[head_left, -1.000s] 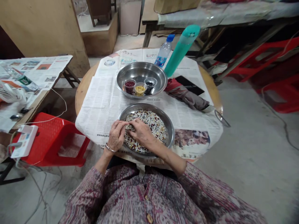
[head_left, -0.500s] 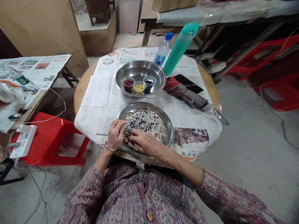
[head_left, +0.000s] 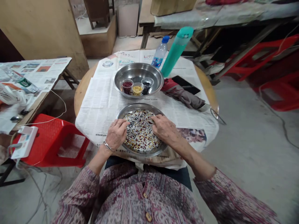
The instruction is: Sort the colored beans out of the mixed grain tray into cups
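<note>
A shallow round steel dish (head_left: 161,151) lies on the newspaper, spread with a mix of white, black, yellow and dark red grains and beans (head_left: 142,133). My left hand (head_left: 116,133) is closed at its left rim, bent fingers reaching over the edge. Across from it, my right hand (head_left: 166,129) is closed over the right rim, fingertips just above the grains. The undersides of both hands are hidden. Behind stands a deeper steel basin (head_left: 137,68) holding clear cups of red beans (head_left: 127,87), yellow beans (head_left: 137,89) and black beans (head_left: 146,87).
A water bottle (head_left: 160,53) and a tall green bottle (head_left: 176,53) stand behind the basin. To the right lie a folded umbrella (head_left: 184,95) and a dark tablet or phone (head_left: 185,84). A red stool (head_left: 49,140) with a power strip (head_left: 24,143) is at left.
My right hand has moved from the front of the dish to its right side. The grains, earlier with dark patches in the middle and front, now lie mixed more evenly. My left hand stays at the left rim.
</note>
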`<state>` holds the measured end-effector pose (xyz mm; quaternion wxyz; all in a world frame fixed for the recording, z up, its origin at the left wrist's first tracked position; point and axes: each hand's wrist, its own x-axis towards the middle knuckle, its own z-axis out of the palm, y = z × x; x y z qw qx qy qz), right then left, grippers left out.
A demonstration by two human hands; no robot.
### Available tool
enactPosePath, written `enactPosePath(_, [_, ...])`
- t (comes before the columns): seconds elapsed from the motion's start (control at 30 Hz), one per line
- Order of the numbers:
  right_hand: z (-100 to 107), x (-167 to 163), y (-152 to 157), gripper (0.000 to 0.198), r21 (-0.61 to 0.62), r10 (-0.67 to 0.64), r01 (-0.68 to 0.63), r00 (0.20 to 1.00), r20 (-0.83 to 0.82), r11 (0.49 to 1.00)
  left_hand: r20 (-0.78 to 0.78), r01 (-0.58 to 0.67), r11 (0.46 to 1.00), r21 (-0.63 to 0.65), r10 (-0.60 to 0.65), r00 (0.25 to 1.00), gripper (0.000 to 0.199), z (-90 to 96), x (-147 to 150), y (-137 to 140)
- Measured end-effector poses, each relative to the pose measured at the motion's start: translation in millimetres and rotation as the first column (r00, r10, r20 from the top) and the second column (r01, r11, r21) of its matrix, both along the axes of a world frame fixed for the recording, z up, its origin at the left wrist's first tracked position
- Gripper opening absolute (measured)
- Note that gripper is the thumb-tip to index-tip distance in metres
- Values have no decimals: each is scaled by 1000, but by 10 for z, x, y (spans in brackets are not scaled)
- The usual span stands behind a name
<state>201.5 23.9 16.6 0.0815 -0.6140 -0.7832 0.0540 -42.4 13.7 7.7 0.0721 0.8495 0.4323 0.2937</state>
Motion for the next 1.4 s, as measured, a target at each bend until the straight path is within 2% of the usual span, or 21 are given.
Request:
enactPosePath(0.13, [45, 32, -66, 29, -44, -5, 6, 999, 32, 999, -181, 66, 992, -109, -85, 980, 44, 26, 151, 160])
enactPosePath(0.23, [59, 34, -68, 31, -113, 16, -13, 999, 31, 993, -238, -31, 978, -205, -19, 971, 62, -11, 330, 333])
enactPosePath(0.3, [32, 12, -38, 30, -134, 9, -9, 1000, 1, 991, -263, -126, 950, -285, 49, 964, 71, -11, 472, 423])
enactPosePath(0.37, [-19, -23, 14, 32, -125, 1, -9, 998, -62, 992, -307, -163, 920, -357, 50, 950, 62, 18, 620, 469])
enactPosePath(0.43, [-73, -58, 79, 35, -114, -12, -4, 991, -137, 993, -357, -142, 902, -408, -14, 934, 39, 67, 755, 474])
enactPosePath(0.5, [-102, -78, 137, 36, -133, -40, 13, 979, -201, 991, -373, -118, 888, -444, -63, 926, 26, 122, 852, 460])
enactPosePath(0.6, [-74, -77, 164, 35, -195, -74, 14, 950, -304, 981, -316, -110, 843, -526, -73, 946, 21, 202, 892, 433])
enactPosePath(0.7, [-2, -68, 80, 31, -231, -59, -40, 913, -404, 972, -254, -93, 792, -603, -80, 964, 20, 268, 825, 374])
enactPosePath(0.77, [30, -67, -28, 29, -218, -27, -79, 894, -448, 973, -234, -84, 778, -623, -83, 969, 21, 300, 761, 291])
enactPosePath(0.87, [24, -51, -204, 33, -136, 78, -163, 872, -484, 977, -194, -29, 784, -620, -117, 974, 24, 328, 682, 116])
enactPosePath(0.97, [-27, 15, -330, 36, -92, 173, -242, 868, -465, 966, -162, 92, 788, -609, -238, 958, 27, 338, 626, -61])
enactPosePath(1.1, [-72, 142, -373, 38, -10, 203, -230, 876, -437, 973, -207, 216, 801, -558, -386, 899, 37, 357, 559, -241])
enactPosePath(1.23, [-39, 203, -361, 28, 38, 173, -172, 893, -415, 984, -372, 147, 844, -516, -376, 849, 32, 402, 531, -336])
enactPosePath(1.4, [30, 173, -404, 21, -58, 152, -184, 924, -351, 981, -446, 74, 795, -602, -412, 794, 30, 376, 589, -311])
